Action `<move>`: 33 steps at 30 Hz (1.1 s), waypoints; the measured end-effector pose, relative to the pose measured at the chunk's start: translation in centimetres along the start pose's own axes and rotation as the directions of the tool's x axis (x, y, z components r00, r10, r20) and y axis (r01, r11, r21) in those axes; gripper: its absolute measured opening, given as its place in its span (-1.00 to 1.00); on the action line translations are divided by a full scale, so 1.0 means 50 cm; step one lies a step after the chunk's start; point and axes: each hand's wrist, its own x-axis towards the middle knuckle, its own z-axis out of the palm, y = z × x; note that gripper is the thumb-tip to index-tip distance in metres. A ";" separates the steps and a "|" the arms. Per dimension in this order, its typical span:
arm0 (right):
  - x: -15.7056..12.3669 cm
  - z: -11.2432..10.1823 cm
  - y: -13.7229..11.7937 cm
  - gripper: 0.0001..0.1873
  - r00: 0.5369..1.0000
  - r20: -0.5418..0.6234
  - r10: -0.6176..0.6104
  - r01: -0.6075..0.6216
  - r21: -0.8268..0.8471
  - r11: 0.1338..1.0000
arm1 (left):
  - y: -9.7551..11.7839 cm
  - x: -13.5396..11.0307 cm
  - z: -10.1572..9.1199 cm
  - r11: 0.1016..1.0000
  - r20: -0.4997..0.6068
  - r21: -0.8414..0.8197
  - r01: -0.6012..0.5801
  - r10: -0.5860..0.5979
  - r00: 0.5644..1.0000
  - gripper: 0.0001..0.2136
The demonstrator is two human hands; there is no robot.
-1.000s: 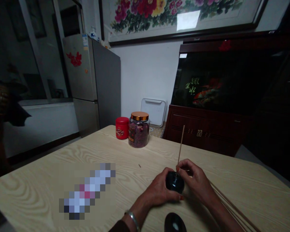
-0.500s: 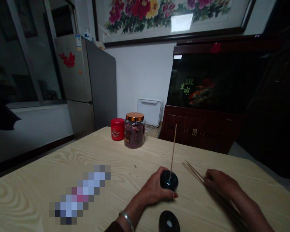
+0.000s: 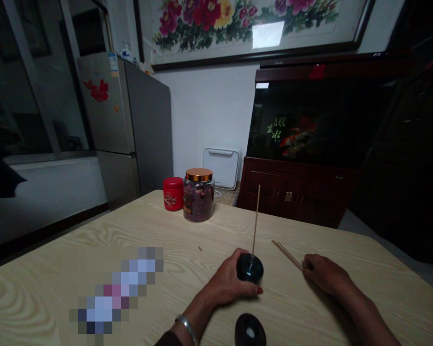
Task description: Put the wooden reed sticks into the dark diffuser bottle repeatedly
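Observation:
My left hand (image 3: 228,283) is wrapped round a small dark round holder (image 3: 250,268) on the pale wooden table (image 3: 94,245). One thin incense stick (image 3: 255,225) stands upright in that holder. My right hand (image 3: 324,275) rests on the table to the right, fingers curled over a bundle of thin sticks (image 3: 286,254) that lies flat. A second dark round holder (image 3: 250,330) sits close to me, near the bottom edge of the view.
A glass jar with a copper lid (image 3: 198,194) and a red tin (image 3: 172,193) stand at the table's far edge. A blurred-out object (image 3: 117,293) lies on the left. Beyond are a fridge (image 3: 130,125), a fish tank cabinet (image 3: 303,144) and a white box (image 3: 222,167).
My right hand let go of the upright stick and moved right, down onto the bundle of sticks. The stick stays standing in the holder, which my left hand still grips.

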 end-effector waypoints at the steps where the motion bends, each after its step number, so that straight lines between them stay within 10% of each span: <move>1: 0.000 0.000 0.000 -0.86 1.000 -0.003 -0.002 0.002 0.004 1.000 | 0.001 0.000 0.000 1.000 0.002 -0.003 -0.001 0.001 1.000 -0.29; 18: -0.002 -0.042 -0.020 -0.77 0.992 -0.094 -0.089 0.111 0.263 0.959 | 0.017 -0.003 -0.003 1.000 0.002 0.024 -0.006 0.006 1.000 -0.31; 21: -0.026 -0.102 -0.074 -0.70 0.957 -0.270 -0.103 0.253 0.612 0.749 | 0.021 -0.005 -0.003 1.000 0.000 0.019 -0.009 0.009 1.000 -0.32; 27: -0.098 -0.165 -0.211 -0.68 0.827 -0.481 0.290 0.449 0.877 0.173 | 0.024 -0.006 -0.005 0.999 -0.010 0.037 0.005 -0.004 1.000 -0.30; 33: -0.114 -0.135 -0.265 -0.70 0.793 -0.550 0.262 0.505 0.834 0.221 | 0.019 -0.006 -0.003 1.000 -0.006 0.000 0.003 -0.003 1.000 -0.31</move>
